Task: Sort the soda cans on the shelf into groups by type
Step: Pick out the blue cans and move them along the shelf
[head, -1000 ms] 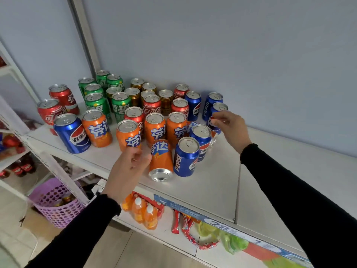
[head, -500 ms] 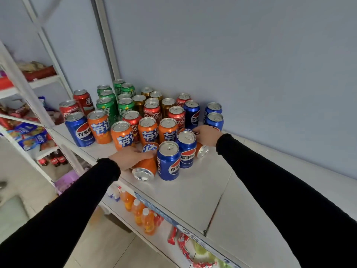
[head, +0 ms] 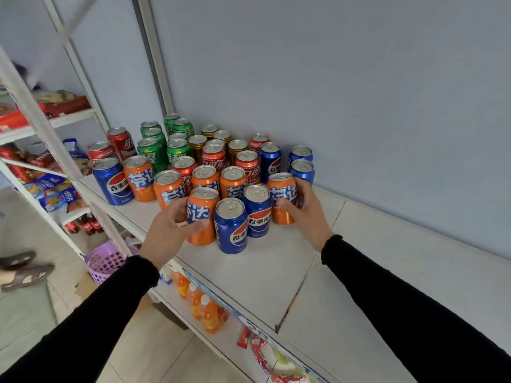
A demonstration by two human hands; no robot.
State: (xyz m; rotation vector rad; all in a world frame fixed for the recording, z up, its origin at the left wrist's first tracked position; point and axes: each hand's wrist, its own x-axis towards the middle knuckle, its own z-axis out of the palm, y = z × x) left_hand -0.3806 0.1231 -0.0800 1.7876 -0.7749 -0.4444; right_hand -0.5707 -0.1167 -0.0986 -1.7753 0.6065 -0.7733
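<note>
Many soda cans stand mixed on a white shelf (head: 271, 275): orange, blue, red, green and gold ones. My left hand (head: 168, 230) grips an upright orange can (head: 203, 214) at the front of the cluster. My right hand (head: 304, 211) grips another upright orange can (head: 282, 197) on the right side. Two blue cans (head: 231, 223) (head: 258, 210) stand between the two held cans. Green cans (head: 154, 147) sit at the back left, gold cans (head: 218, 139) at the back middle, red cans (head: 213, 156) among them.
A blue can (head: 112, 179) and two red cans (head: 110, 146) stand at the shelf's left end. The wall is close behind the cans. A white rack (head: 41, 125) with snacks stands left. A purple basket (head: 106, 259) sits on the floor, orange bottles (head: 201, 305) on the shelf below.
Both orange cans lay on their sides before; now each stands upright in a hand. The view has shifted right and closer.
</note>
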